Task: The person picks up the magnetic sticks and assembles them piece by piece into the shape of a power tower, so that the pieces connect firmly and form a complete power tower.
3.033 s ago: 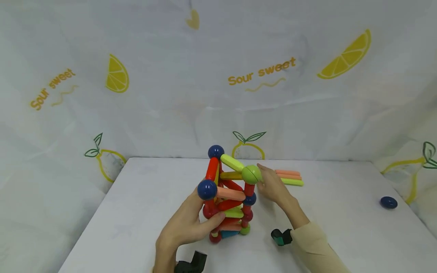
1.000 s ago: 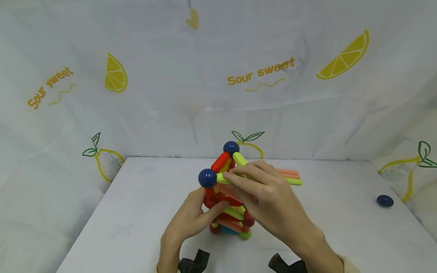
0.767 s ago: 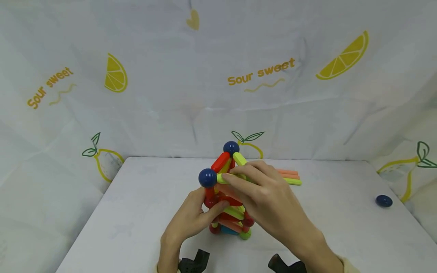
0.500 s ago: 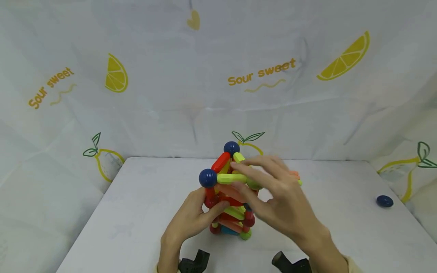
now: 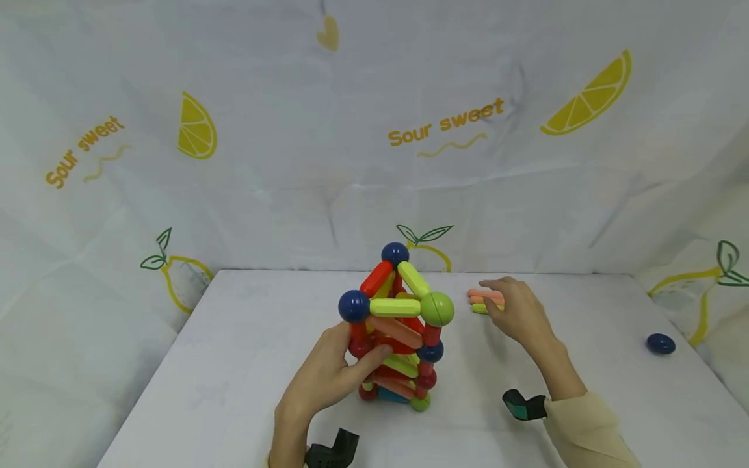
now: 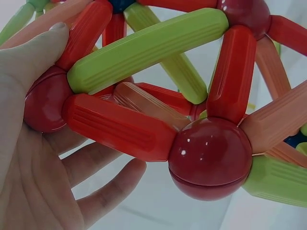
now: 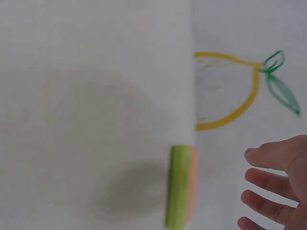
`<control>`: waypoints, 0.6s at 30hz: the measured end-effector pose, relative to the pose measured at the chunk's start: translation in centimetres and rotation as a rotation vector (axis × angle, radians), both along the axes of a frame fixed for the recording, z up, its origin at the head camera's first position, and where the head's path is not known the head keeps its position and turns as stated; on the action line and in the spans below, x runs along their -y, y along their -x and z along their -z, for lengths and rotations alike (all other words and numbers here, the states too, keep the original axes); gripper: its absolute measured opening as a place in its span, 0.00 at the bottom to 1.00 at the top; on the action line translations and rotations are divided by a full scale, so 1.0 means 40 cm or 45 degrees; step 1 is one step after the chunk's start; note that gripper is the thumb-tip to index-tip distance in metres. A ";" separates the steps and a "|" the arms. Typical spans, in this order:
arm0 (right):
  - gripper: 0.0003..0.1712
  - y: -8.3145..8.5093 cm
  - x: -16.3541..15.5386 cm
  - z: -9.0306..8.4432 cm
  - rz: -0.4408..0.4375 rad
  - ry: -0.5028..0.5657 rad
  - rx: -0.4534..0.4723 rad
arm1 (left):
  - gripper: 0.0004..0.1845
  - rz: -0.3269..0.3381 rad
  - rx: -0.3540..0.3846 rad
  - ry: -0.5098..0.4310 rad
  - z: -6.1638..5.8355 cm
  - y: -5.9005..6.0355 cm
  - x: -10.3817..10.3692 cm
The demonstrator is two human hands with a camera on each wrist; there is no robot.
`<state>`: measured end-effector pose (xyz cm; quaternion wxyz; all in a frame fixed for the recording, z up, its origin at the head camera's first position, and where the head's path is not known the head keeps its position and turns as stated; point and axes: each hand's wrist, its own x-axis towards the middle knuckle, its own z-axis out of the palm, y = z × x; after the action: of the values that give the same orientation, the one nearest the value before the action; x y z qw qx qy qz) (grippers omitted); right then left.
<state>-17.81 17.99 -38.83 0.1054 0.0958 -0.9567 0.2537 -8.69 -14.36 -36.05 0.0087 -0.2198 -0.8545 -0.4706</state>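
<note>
Tall tower of coloured plastic rods & balls (image 5: pixel 398 331) stands mid white table (image 5: pixel 234 364). L hand (image 5: pixel 328 383) grips its lower part, fingers (image 6: pixel 103 184) curled round a dark-red ball (image 6: pixel 43 103). R hand (image 5: pixel 517 315) w/ fingers spread, relaxed, over small pile of loose orange & green plastic rods (image 5: pixel 481 300) just right of tower, holding nothing. Dark-blue ball (image 5: pixel 660 343) far right.

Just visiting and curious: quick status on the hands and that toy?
Left hand grips tower low. Right hand open, over loose sticks. Nothing in the way.

Left hand (image 5: pixel 328 383) curled gripping; right hand (image 5: pixel 517 315) spread open.
</note>
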 end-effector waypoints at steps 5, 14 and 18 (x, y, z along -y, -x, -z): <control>0.21 0.026 -0.034 0.091 0.013 -0.136 0.207 | 0.23 0.018 -0.025 -0.010 0.002 0.001 -0.005; 0.12 0.040 -0.042 0.123 -0.039 -0.217 0.211 | 0.23 0.000 -0.020 -0.025 0.002 -0.003 -0.007; 0.15 0.024 -0.026 0.093 -0.030 -0.091 0.204 | 0.23 0.006 -0.022 -0.033 0.001 -0.003 -0.007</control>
<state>-18.79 19.04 -42.54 0.0221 0.0902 -0.9693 0.2275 -8.56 -14.09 -36.09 0.0177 -0.2256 -0.8477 -0.4798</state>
